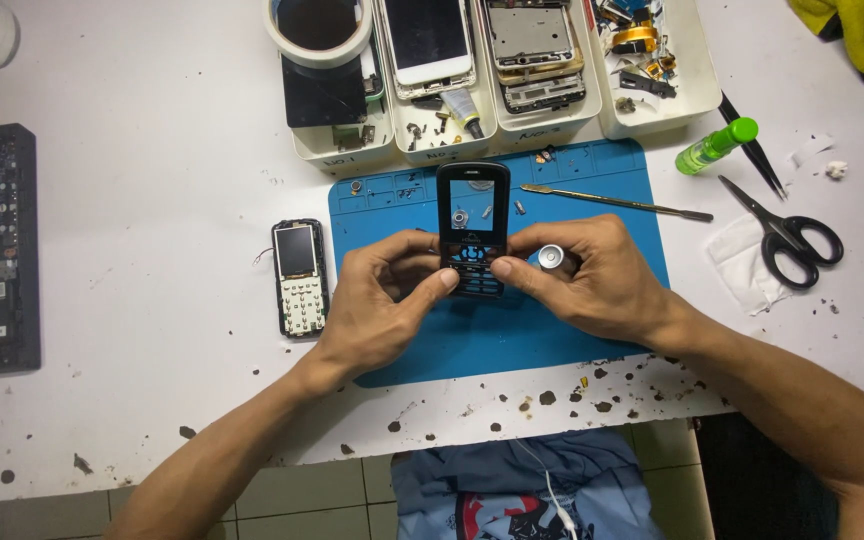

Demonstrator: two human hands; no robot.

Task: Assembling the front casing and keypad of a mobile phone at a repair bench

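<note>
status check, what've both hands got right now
Left hand and right hand both pinch black phone front cover over blue mat. Right also holds silver-capped tool. Nothing blocking.

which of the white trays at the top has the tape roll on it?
The leftmost white tray: the tape roll rests across its top. The other three hold phone bodies and small parts, no roll.

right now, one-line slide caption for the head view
Both hands, left hand and right hand, hold a black phone front cover over a blue work mat.
</note>
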